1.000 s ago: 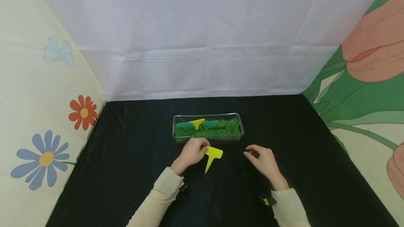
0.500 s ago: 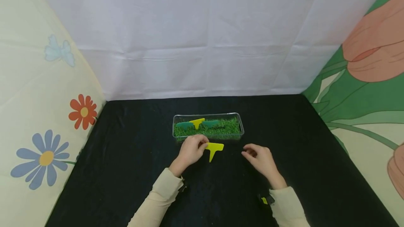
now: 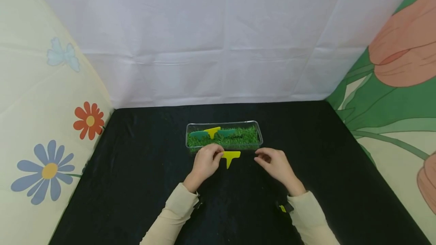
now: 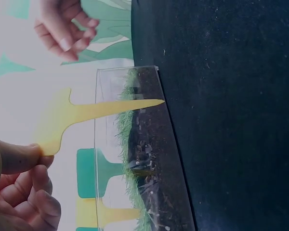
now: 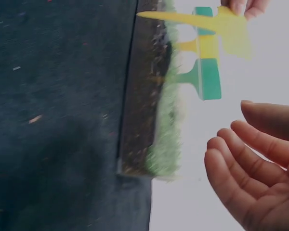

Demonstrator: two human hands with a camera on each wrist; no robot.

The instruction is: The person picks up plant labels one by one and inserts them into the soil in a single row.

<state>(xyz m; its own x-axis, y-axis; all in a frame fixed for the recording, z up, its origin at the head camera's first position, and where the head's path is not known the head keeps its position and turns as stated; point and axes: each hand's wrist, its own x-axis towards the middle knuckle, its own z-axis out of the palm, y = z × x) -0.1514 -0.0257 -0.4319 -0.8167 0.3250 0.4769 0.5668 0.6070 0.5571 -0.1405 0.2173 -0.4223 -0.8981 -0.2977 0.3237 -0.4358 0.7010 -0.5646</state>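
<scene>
My left hand (image 3: 206,160) pinches one end of a yellow T-shaped plant label (image 3: 231,156) between thumb and finger, its pointed stem hanging down. In the left wrist view the plant label (image 4: 86,113) overlaps the near wall of a clear planter box (image 4: 159,72). My right hand (image 3: 276,165) is to the right of the label with fingers loosely curled and nothing in them, as the right hand (image 5: 260,168) in its wrist view also shows. Green grass (image 3: 250,136) grows over dark soil (image 5: 142,106) in the box. Another yellow label (image 3: 212,132) stands there between two green labels (image 3: 198,135).
A black cloth (image 3: 136,184) covers the table under the box. Behind stands a white cloth backdrop (image 3: 170,41). Flower-printed panels line the left side (image 3: 41,105) and the right side (image 3: 402,124).
My left hand has lifted slightly toward the box, and the yellow plant label has swung from slanted to upright. My right hand has come a little left and forward, nearer the label.
</scene>
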